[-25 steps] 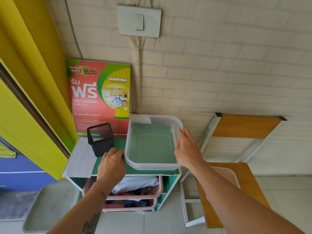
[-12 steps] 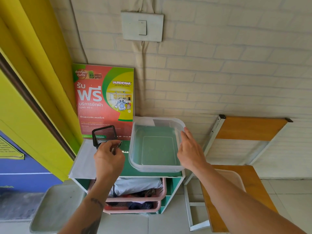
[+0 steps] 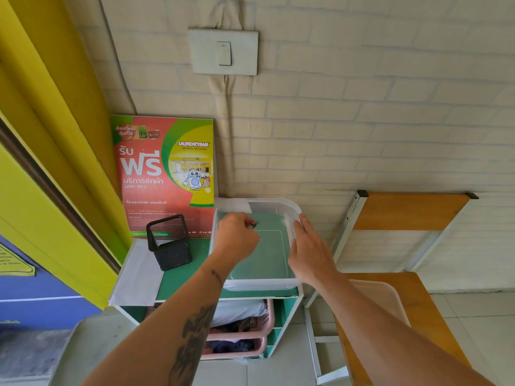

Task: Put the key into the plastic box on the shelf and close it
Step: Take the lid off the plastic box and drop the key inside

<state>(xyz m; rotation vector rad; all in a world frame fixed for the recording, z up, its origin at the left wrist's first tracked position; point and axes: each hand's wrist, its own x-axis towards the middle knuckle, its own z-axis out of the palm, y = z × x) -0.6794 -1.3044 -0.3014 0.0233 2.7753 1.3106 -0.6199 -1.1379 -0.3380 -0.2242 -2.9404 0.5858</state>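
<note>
Head view, mid-frame: your left hand (image 3: 235,236) pinches key (image 3: 253,224) over open plastic box (image 3: 259,284); right hand (image 3: 310,250), fingers apart, steadies its rim.

Green-topped shelf unit (image 3: 181,277): black mesh pen holder (image 3: 169,242) left, clear plastic box (image 3: 267,282) right, red laundry poster (image 3: 164,174) behind; pink baskets (image 3: 250,327) below.

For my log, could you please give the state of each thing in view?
Box: open, no lid on.
Key: held over the box.
Left hand: pinching the key.
Right hand: steadying the box's right rim.
Mesh cup: upright.
Poster: leaning against the wall.
</note>
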